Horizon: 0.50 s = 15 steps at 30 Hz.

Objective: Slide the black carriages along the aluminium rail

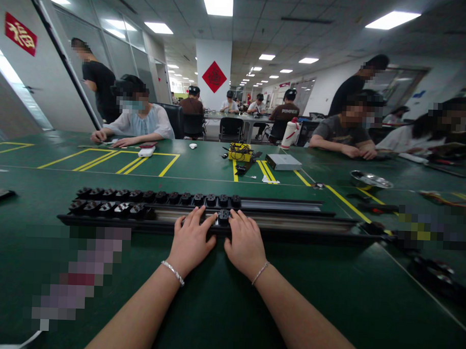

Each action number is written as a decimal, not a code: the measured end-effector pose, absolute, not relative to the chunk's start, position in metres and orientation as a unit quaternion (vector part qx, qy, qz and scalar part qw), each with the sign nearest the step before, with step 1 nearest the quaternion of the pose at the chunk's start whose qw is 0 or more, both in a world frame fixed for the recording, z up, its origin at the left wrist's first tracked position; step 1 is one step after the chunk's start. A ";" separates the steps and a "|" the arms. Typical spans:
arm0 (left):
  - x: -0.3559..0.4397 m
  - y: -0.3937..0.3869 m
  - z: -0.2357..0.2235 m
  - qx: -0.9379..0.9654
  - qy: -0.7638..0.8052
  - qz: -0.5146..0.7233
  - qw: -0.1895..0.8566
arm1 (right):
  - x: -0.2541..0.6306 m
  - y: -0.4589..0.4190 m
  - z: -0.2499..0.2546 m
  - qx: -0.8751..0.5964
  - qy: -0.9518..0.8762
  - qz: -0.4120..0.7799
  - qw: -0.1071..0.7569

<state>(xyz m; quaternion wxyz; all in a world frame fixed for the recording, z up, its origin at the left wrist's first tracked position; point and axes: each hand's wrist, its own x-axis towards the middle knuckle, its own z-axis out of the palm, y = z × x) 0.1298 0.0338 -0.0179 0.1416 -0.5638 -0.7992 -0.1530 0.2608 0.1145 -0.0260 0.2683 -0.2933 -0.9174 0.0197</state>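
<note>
A black track rail lies crosswise on the green table, with a second, parallel black rail just behind it. One small black socket module sits in the front rail between my hands. My left hand rests over the rail, fingers stretched out and spread, its index finger close against the module's left side. On the other side, my right hand lies with extended fingers at the module's right edge. Several more modules line the front rail's left end, and another row fills much of the back rail.
Beyond the rails are a yellow box with black cables, a grey box, a white bottle and a metal bowl. Dark, blurred parts lie at the right. Several people sit across the table.
</note>
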 end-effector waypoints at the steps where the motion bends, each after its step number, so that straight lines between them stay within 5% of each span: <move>1: 0.130 0.034 -0.018 -0.565 -0.798 -0.153 0.142 | 0.261 0.115 -0.026 -0.294 -0.917 0.019 0.268; 15: 0.132 0.034 -0.021 -0.564 -0.797 -0.151 0.156 | 0.260 0.114 -0.026 -0.294 -0.914 0.038 0.276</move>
